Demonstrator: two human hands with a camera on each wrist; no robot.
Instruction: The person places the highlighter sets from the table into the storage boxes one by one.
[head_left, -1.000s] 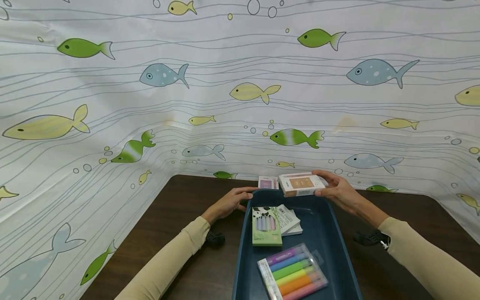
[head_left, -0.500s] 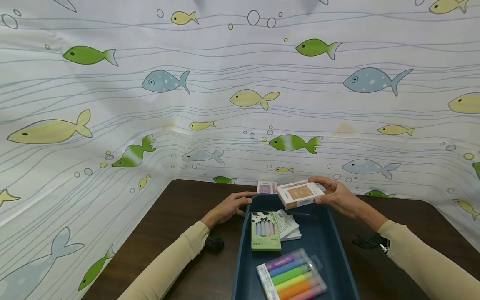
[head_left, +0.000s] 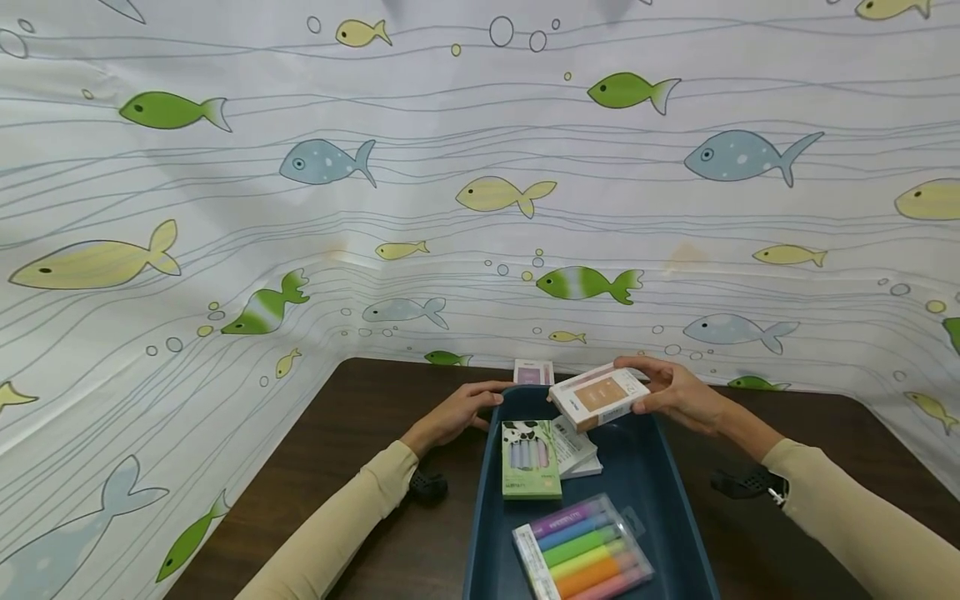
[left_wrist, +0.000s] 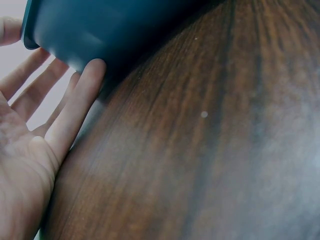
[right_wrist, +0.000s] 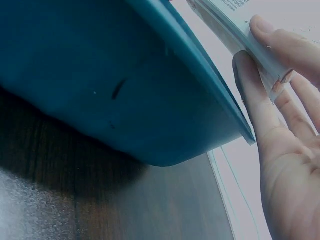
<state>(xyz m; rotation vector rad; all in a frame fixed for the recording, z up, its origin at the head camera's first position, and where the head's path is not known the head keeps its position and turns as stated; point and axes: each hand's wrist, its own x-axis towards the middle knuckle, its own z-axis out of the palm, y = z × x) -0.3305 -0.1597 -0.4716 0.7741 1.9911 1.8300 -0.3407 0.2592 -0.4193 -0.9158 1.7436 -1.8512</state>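
Observation:
My right hand (head_left: 678, 396) pinches the right end of a flat white box with a tan panel (head_left: 596, 394), thumb on one face and fingers on the other. The box (right_wrist: 225, 22) tilts above the far end of a dark blue bin (head_left: 678, 500). My left hand (head_left: 457, 412) touches the bin's far left corner, its fairly straight fingers (left_wrist: 82, 92) spread against the outer wall. Inside the bin lie a green panda-print box of pens (head_left: 532, 462), some white packs (head_left: 573, 450) partly hidden under the held box, and a clear case of rainbow-coloured highlighters (head_left: 585, 546).
Another small white box with a pinkish-purple panel (head_left: 533, 372) is just behind the bin's far rim. The dark wooden table (head_left: 360, 433) meets a fish-printed white sheet (head_left: 420, 108) at the back and left. Dark bands sit at both wrists.
The right hand has brought the tan-panelled box slightly nearer and lower over the bin, tipping it and turning its left end towards me. The left hand stays at the corner. The view shifted slightly.

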